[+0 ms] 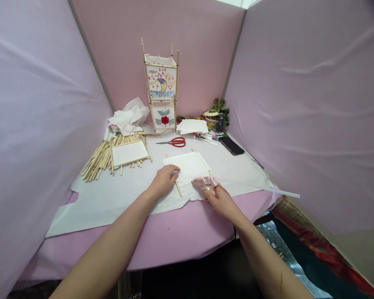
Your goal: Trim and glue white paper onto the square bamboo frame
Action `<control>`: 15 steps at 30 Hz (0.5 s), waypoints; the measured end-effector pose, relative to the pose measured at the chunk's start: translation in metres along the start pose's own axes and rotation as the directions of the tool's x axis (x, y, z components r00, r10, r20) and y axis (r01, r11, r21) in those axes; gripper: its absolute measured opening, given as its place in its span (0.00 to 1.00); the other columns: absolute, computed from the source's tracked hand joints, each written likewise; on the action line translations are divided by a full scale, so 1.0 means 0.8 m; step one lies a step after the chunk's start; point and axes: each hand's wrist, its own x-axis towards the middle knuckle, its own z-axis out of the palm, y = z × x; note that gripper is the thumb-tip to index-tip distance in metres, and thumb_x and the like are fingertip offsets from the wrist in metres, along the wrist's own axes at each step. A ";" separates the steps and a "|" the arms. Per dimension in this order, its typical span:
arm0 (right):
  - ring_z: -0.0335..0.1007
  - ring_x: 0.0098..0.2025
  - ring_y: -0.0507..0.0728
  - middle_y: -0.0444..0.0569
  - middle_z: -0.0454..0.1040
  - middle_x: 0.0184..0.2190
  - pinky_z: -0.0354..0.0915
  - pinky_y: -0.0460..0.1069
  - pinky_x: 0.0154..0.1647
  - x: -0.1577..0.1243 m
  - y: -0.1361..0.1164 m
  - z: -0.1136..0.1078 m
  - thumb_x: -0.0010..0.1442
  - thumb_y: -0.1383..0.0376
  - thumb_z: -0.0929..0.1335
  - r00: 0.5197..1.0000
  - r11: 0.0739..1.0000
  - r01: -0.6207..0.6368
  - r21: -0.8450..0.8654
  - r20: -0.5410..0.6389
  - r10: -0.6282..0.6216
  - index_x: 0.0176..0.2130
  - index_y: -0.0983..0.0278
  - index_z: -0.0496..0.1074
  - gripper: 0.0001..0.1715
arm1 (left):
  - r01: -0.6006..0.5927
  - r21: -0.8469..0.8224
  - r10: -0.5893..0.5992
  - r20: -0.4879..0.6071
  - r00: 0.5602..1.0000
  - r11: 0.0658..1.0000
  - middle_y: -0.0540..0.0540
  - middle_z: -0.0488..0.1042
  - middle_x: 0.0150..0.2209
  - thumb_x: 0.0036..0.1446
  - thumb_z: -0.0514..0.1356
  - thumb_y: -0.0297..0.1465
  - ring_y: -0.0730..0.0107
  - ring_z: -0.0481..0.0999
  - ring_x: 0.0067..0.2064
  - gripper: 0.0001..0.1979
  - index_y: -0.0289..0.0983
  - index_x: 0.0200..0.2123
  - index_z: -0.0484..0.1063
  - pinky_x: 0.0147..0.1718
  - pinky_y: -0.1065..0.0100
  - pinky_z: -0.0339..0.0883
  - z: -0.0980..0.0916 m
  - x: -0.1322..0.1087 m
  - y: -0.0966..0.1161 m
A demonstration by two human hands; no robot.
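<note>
My right hand (220, 201) is closed round a pink glue gun (202, 182), its nozzle pointing left over the near edge of a sheet of white paper (190, 165). A clear glue stick (255, 184) seems to trail from its back to the right. The paper lies on a frame of thin wooden sticks, whose left stick (178, 189) pokes out toward me. At the paper's left edge my left hand (166, 181) holds the sheet down with bent fingers. Parts of those fingertips are hidden.
To the left, a paper-covered stick frame (130, 153) rests on a pile of wooden sticks (96, 164). Red-handled scissors (177, 142) lie ahead. Behind stands a tall lantern-like frame (162, 83) with painted panels. A phone (231, 145) and stacked paper (192, 126) are at the right.
</note>
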 end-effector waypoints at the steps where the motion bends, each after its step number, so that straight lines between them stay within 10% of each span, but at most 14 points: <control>1: 0.68 0.53 0.63 0.57 0.72 0.52 0.62 0.56 0.53 0.000 0.000 -0.001 0.59 0.62 0.62 1.000 1.000 0.003 0.006 -0.004 -0.003 0.52 0.65 0.66 0.22 | -0.001 0.000 0.001 -0.001 1.000 1.000 0.45 0.74 0.49 0.58 0.53 0.29 0.59 0.70 0.53 0.12 0.40 0.44 0.71 0.54 0.55 0.62 0.000 0.000 0.000; 15: 0.68 0.52 0.63 0.55 0.72 0.51 0.62 0.55 0.53 0.000 0.003 -0.010 0.59 0.62 0.62 1.000 1.000 -0.012 -0.009 -0.024 0.012 0.52 0.65 0.67 0.22 | -0.004 0.010 0.004 0.002 1.000 1.000 0.45 0.75 0.49 0.57 0.53 0.30 0.58 0.71 0.52 0.13 0.40 0.44 0.71 0.54 0.55 0.62 -0.003 0.000 0.003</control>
